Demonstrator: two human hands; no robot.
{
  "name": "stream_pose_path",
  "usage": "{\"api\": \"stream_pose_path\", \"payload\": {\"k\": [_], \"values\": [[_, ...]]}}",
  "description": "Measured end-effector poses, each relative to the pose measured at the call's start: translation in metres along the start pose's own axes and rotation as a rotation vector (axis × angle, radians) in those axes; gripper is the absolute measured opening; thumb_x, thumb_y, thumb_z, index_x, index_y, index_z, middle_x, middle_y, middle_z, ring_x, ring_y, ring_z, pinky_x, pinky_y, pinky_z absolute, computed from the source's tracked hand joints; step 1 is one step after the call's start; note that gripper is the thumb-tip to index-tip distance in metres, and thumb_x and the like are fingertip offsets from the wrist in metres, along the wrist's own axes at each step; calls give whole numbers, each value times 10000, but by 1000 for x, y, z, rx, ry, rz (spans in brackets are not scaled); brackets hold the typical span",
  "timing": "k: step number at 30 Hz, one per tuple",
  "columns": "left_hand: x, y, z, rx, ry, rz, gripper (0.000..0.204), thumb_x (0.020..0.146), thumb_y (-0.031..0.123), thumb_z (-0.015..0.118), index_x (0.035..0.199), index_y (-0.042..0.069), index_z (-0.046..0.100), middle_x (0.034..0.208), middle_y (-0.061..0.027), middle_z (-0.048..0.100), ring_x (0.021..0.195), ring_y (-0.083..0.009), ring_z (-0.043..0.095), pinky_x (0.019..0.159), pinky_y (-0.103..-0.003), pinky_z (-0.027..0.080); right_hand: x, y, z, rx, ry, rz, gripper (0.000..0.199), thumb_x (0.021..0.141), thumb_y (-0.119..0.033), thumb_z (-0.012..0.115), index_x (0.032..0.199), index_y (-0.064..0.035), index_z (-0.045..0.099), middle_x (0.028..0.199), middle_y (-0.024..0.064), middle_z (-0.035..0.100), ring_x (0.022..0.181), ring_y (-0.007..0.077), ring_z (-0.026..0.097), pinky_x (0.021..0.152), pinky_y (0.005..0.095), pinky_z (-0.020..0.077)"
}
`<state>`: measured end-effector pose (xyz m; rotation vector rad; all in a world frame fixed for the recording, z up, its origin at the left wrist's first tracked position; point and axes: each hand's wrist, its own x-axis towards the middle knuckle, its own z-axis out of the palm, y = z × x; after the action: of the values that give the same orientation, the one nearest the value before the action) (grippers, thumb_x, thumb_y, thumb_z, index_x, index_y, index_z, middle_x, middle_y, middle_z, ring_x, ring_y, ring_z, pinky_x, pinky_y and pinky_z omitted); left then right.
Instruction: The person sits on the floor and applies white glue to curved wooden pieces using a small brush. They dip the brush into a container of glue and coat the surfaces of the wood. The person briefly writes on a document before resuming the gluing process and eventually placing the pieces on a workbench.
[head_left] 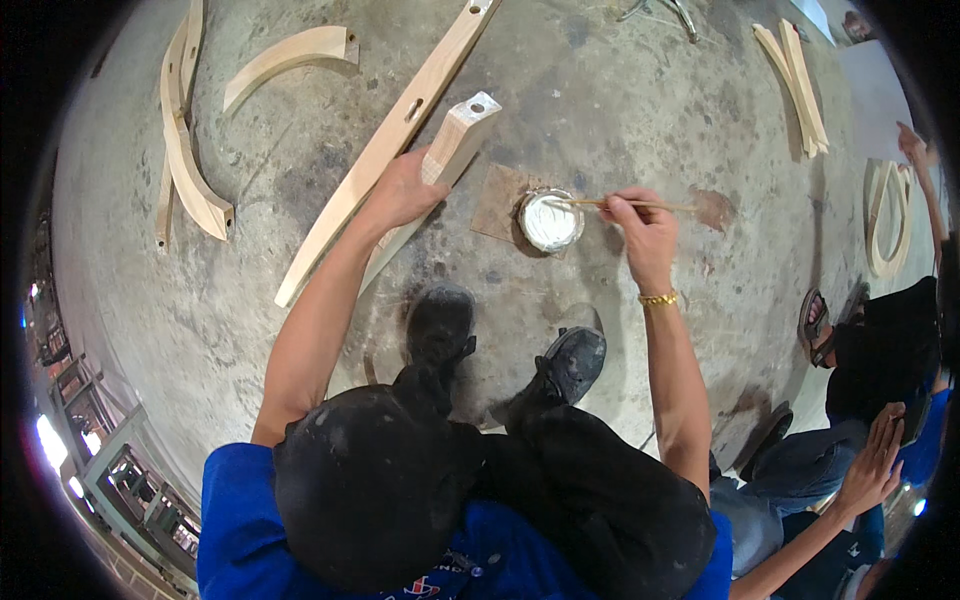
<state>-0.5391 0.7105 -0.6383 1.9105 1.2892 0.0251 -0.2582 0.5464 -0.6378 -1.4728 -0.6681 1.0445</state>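
Left hand [405,188] clasps wooden post [455,145] | right hand [643,225] pinches stick [625,204] over white tin [549,221]

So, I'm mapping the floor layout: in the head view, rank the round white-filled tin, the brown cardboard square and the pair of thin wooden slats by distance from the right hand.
1. Round white-filled tin, just left of the right hand.
2. Brown cardboard square, under and beyond the tin, farther left.
3. Pair of thin wooden slats, far, upper right.

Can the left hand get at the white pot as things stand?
Probably not without letting go: the left hand grips a wooden post. The pot sits close by, open floor between, right hand holding a stick over it.
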Motion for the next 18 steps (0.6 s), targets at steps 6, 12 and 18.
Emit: {"api": "stream_pose_path", "payload": {"k": [6,12,18], "values": [[-2,6,1,-94,7,-20,499,685,156,636,1154,0,572,994,-256,637,940,-365,623,852,-400,466,1,14,-12,-1,-107,139,136,882,-95,641,930,32,647,831,93,672,725,136,636,680,251,524],[-7,15,12,-93,46,30,470,694,129,626,1147,17,573,971,-244,635,936,-375,618,843,-403,472,4,17,-11,-56,-185,91,113,871,-76,646,893,35,653,792,81,667,685,119,625,638,236,518],[-9,20,12,-45,63,21,482,698,128,626,1167,29,566,982,-247,633,957,-385,612,855,-410,471,8,21,-3,39,-62,61,139,893,-101,623,928,32,644,803,83,663,700,132,623,646,264,516]]}}
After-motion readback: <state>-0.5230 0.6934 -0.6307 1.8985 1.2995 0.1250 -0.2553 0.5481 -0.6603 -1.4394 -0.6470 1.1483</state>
